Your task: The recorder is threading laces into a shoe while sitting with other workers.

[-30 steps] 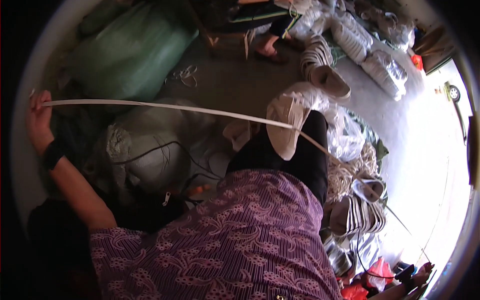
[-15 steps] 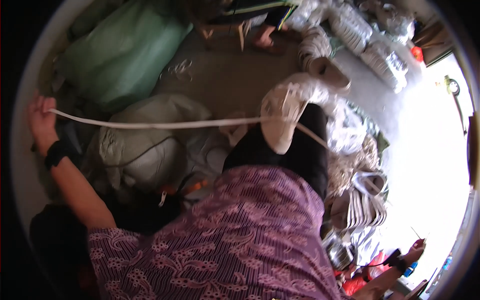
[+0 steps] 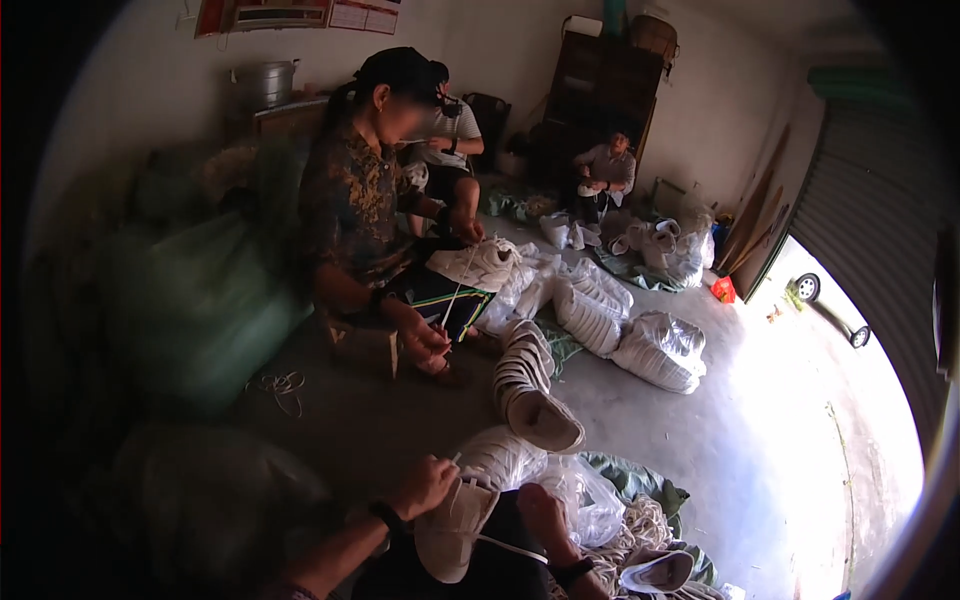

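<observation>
A pale shoe upper (image 3: 452,532) lies across my dark-trousered lap at the bottom of the view, toe toward me. My left hand (image 3: 426,487) is closed beside its lacing, pinching a white shoelace (image 3: 457,460) whose short end sticks out past the fingers. To the right of the shoe is my right hand (image 3: 543,515), its fingers curled; what they hold, if anything, is hidden. Another stretch of white lace runs from the shoe's right side toward my right wrist.
A co-worker (image 3: 365,200) sits ahead with a laced shoe upper (image 3: 478,264). Two more people sit farther back. A row of nested uppers (image 3: 523,375), plastic-wrapped bundles (image 3: 660,350) and a heap of laces (image 3: 632,538) lie on the floor. Large green sacks (image 3: 200,310) stand at left.
My view has tilted up toward the room. Both hands, stretched far apart before, have come in to the shoe. The lace held out taut to the left is now drawn in.
</observation>
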A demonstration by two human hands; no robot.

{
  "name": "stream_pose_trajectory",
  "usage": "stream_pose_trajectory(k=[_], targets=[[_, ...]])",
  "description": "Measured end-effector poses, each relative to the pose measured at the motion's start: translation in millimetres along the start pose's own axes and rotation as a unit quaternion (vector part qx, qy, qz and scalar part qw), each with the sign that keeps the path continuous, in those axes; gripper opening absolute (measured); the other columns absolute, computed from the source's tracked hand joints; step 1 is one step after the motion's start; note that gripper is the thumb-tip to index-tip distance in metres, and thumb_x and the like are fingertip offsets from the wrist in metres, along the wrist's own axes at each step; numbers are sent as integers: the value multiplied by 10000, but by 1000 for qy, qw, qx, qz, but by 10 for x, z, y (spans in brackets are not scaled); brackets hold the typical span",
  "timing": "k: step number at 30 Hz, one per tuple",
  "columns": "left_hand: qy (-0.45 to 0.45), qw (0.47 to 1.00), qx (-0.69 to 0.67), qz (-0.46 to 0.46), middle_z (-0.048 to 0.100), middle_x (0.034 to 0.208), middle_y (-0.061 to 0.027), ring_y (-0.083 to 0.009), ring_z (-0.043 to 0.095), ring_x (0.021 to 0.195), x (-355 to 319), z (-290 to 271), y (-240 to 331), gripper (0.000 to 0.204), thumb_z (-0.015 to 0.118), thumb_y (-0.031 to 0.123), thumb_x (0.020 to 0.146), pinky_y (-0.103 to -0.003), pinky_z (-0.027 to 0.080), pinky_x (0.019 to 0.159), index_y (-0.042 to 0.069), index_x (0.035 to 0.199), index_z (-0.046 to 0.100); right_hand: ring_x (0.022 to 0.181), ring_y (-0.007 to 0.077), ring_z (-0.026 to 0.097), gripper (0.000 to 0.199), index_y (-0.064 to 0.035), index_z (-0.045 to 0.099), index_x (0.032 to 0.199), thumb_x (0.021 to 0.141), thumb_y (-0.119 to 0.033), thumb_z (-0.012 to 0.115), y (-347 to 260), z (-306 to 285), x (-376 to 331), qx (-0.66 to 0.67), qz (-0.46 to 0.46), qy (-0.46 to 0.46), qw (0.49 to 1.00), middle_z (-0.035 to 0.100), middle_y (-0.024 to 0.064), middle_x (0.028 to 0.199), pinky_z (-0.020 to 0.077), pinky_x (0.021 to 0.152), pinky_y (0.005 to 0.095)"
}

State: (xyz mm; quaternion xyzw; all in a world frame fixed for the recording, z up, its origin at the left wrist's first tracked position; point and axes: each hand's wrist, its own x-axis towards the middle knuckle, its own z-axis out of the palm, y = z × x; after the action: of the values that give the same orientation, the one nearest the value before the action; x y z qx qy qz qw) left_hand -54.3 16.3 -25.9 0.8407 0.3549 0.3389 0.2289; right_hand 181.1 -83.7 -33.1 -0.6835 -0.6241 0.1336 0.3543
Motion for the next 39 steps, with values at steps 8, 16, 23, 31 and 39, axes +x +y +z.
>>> stream_pose_trajectory(k=[8, 16, 23, 31, 39], targets=[[-88, 994, -29, -59, 626, 902, -167, -341, 601, 876, -12, 345, -226, 190, 534, 199, 900, -416, 500, 771, 36, 900, 631, 765, 273, 639, 116, -78, 628, 852, 816, -122, 528, -199, 389, 317, -69, -148, -191, 968, 634, 96, 818, 520, 672, 387], [-75, 991, -88, -61, 649, 970, -163, -316, 632, 895, -109, 205, 0, 227, 554, 244, 899, -366, 510, 792, 59, 953, 674, 749, 298, 645, 113, -90, 631, 802, 804, -173, 554, -111, 418, 235, -46, -157, -202, 966, 639, 112, 774, 510, 653, 397], [-67, 959, -204, -186, 657, 955, -156, -293, 637, 892, -213, 283, -149, 265, 526, 245, 939, -348, 495, 785, 18, 987, 654, 854, 336, 614, 172, -84, 630, 974, 830, -163, 581, -376, 238, 34, 30, -82, -92, 992, 644, 138, 900, 487, 751, 426], [48, 953, -262, -145, 659, 947, -105, -238, 584, 896, -316, 19, 26, 262, 445, 197, 977, -342, 459, 799, 24, 981, 642, 941, 369, 602, 330, -36, 596, 1057, 749, 30, 497, -550, 37, -266, 54, -62, -33, 996, 636, 185, 961, 476, 820, 437], [5, 973, -209, -99, 627, 810, -99, -208, 594, 782, -422, -564, 514, 269, 424, 180, 978, -316, 469, 716, 20, 989, 640, 837, 356, 637, 165, -48, 640, 986, 843, -102, 578, -657, -43, -460, 73, 22, -55, 996, 647, 166, 842, 508, 721, 406]])
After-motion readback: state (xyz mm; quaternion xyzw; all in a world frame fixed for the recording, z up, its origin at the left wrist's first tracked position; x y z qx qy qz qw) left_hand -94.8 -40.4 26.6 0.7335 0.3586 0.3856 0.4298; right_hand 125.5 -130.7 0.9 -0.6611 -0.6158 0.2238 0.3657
